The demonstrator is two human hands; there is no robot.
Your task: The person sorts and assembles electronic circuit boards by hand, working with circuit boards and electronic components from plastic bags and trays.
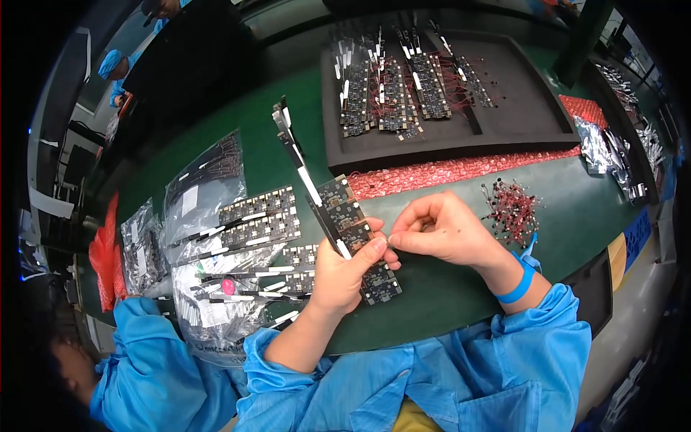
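My left hand (338,277) grips a long black circuit board strip (337,198), thumb across its face. A black-and-white flat cable (306,176) runs along the board and sticks out beyond its far end. Close to the board's right edge, my right hand (448,234) has its thumb and forefinger pinched together; whatever lies between the fingertips is too small to make out. A blue strap (517,286) circles my right wrist. To the right of that hand lies a pile of small parts with red wires (512,212).
A black foam tray (522,133) at the back holds rows of wired boards (392,90). Red bubble wrap (432,171) lies along its front. More boards (263,216) and transparent bags (205,176) cover the left. A co-worker's blue sleeve (155,345) reaches in beside me.
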